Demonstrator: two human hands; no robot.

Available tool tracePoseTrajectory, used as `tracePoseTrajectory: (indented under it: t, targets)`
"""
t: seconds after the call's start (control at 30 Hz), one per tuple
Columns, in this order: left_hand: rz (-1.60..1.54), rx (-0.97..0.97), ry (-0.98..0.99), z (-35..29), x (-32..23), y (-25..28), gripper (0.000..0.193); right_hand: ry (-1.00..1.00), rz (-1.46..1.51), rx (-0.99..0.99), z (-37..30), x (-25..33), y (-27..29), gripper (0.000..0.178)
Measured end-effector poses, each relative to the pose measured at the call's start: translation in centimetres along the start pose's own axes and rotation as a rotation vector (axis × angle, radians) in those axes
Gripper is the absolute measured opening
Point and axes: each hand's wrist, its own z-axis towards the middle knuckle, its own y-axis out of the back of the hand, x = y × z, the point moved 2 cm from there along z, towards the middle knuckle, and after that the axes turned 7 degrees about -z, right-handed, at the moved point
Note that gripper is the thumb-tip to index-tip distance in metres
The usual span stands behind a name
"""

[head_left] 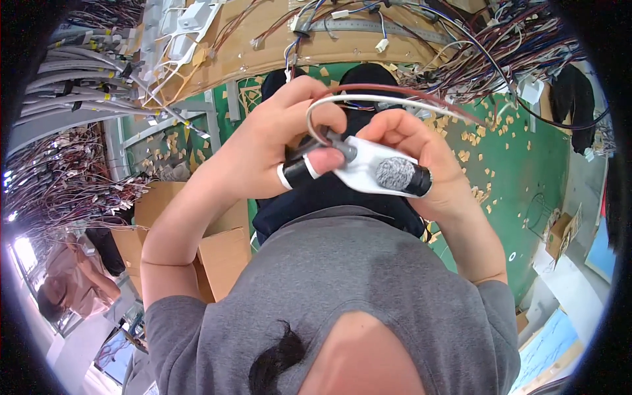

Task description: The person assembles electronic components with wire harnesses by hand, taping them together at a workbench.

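Note:
In front of my chest I hold a white plastic housing [367, 163] with both hands. A dark grey sleeve-like piece [343, 150] sits at its left end. Brown and white wires [408, 100] loop up from there and arc away to the right. My left hand [283, 135] is closed with thumb and fingers around the wires and the grey piece; black tape wraps that thumb. My right hand [434, 158] grips the housing's right side, its thumb in a speckled grey cover with black tape lying over the face. The right fingertips are partly hidden behind the housing.
A cardboard-covered bench [263, 46] with wires, connectors and a metal ruler [382, 27] lies ahead. Cable bundles hang at left [79, 72] and right [520, 46]. A cardboard box [224, 257] stands at my left. Scraps litter the green floor [507, 178]. Another person [79, 283] is at far left.

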Motion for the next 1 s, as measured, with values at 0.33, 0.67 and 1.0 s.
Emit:
tracePoseTrajectory:
  t: [0.33, 0.67, 1.0]
  targets:
    - [-0.936, -0.218, 0.750, -2.3, -2.2, -0.8, 0.036, 0.246, -0.442, -0.239, 0.0, 0.1, -0.2, 0.038]
    - [-0.439, -0.418, 0.748, -1.9, 0.0, -2.1, 0.020, 0.216, -0.475, -0.130, 0.0, -0.5, 0.0, 0.037]
    - [-0.297, -0.062, 0.029, -0.3, 2.0, -1.5, 0.040, -0.094, 0.095, -0.021, -0.8, 0.0, 0.4, 0.033]
